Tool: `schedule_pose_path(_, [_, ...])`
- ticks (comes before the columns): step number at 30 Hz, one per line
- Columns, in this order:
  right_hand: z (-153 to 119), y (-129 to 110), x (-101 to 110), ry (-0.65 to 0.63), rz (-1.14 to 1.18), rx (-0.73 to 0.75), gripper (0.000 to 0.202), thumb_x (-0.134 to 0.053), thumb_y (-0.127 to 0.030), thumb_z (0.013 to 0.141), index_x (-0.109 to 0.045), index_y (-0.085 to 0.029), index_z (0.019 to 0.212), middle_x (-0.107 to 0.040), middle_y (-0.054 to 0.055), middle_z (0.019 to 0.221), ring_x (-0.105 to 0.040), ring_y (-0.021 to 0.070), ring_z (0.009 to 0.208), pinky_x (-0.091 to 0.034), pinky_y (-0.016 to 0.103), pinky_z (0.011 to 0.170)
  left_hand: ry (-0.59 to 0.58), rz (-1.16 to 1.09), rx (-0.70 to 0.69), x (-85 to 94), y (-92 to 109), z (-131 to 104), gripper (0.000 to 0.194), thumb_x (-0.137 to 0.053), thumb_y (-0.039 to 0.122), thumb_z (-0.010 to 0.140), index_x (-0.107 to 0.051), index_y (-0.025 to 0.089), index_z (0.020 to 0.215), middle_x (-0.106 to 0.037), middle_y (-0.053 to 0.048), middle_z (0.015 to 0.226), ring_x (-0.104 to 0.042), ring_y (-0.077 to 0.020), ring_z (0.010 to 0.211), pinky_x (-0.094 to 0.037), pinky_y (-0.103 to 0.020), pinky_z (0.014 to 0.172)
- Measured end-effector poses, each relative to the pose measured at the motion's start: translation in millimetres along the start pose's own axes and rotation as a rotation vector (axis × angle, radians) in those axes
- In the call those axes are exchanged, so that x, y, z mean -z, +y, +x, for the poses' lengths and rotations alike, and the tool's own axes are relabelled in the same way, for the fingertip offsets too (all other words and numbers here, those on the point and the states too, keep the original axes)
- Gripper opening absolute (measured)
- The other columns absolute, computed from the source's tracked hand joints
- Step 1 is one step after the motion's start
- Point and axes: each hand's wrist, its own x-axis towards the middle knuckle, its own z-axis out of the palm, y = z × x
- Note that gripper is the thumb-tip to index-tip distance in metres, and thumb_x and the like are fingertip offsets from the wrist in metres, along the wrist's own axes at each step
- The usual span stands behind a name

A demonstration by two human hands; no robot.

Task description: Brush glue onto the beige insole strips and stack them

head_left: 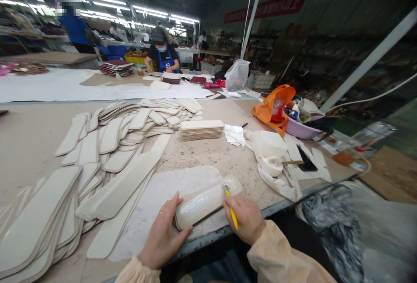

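My left hand (165, 229) steadies the left end of a rounded cream panel (198, 207), its thumb along the near edge and its fingers at the far edge. My right hand (246, 215) is closed around a slim yellow-handled brush (231, 209), whose tip touches the panel near its right end. A wet, glossy white coat streaks the panel's upper face. Under the panel lies a pale sheet (140, 222). Behind it stands a neat stack of similar cream panels (200, 130).
Fanned cream strips (39, 218) spread over the left of the table. At right are a glue pot (272, 166) with a stick across it, an orange bag (273, 107) and a lilac basin (302, 131). Across the table, a person in a blue apron (166, 61) handles pieces.
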Motion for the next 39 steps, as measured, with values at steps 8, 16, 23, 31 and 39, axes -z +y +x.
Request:
schedule_pose_path(8, [7.0, -63.0, -0.4, -0.053, 0.824, -0.309, 0.02, -0.044, -0.031, 0.095, -0.058, -0.02, 0.086, -0.058, 0.0, 0.068, -0.056, 0.0141, 0.063, -0.044, 0.026, 0.062, -0.04, -0.048, 0.019, 2.6, 6.2, 0.8, 0.097, -0.07, 0.031, 0.073, -0.011, 0.022, 0.15, -0.053, -0.014, 0.131, -0.05, -0.0301, 0.123, -0.041, -0.051, 0.104])
schedule_pose_path(16, [11.7, -64.6, -16.0, -0.159, 1.135, -0.576, 0.031, -0.045, -0.046, 0.093, -0.051, -0.021, 0.077, -0.045, -0.006, 0.053, -0.042, 0.0114, 0.049, -0.035, 0.024, 0.049, -0.052, -0.073, 0.053, 4.7, 10.1, -0.8, 0.1, -0.071, 0.026, 0.07, -0.01, 0.022, 0.149, -0.052, -0.014, 0.131, -0.049, -0.0292, 0.122, -0.04, -0.051, 0.104])
schedule_pose_path(23, [7.3, -36.3, -9.3, -0.038, 0.97, -0.633, 0.031, -0.048, -0.046, 0.092, -0.051, -0.021, 0.074, -0.041, -0.006, 0.052, -0.043, 0.0115, 0.05, -0.035, 0.025, 0.054, -0.043, -0.058, 0.047, 1.9, 6.4, -2.2, 0.1, -0.072, 0.023, 0.069, -0.011, 0.021, 0.148, -0.052, -0.013, 0.13, -0.049, -0.0283, 0.122, -0.04, -0.05, 0.105])
schedule_pose_path(31, [7.5, -51.5, -13.3, -0.108, 1.148, -0.627, 0.028, -0.048, -0.042, 0.092, -0.051, -0.02, 0.074, -0.043, -0.007, 0.051, -0.04, 0.0093, 0.047, -0.033, 0.022, 0.05, -0.044, -0.039, 0.059, 1.1, 4.9, 0.7, 0.095, -0.071, 0.032, 0.072, -0.015, 0.021, 0.148, -0.055, -0.011, 0.128, -0.053, -0.0265, 0.117, -0.043, -0.045, 0.101])
schedule_pose_path(39, [1.1, 10.2, 8.4, 0.111, 0.731, -0.661, 0.029, -0.047, -0.041, 0.092, -0.056, -0.019, 0.076, -0.047, -0.005, 0.053, -0.047, 0.0115, 0.051, -0.038, 0.024, 0.054, -0.051, 0.039, 0.034, 2.3, 4.0, 1.6, 0.089, -0.067, 0.036, 0.076, -0.016, 0.02, 0.148, -0.055, -0.012, 0.129, -0.052, -0.0272, 0.12, -0.042, -0.047, 0.103])
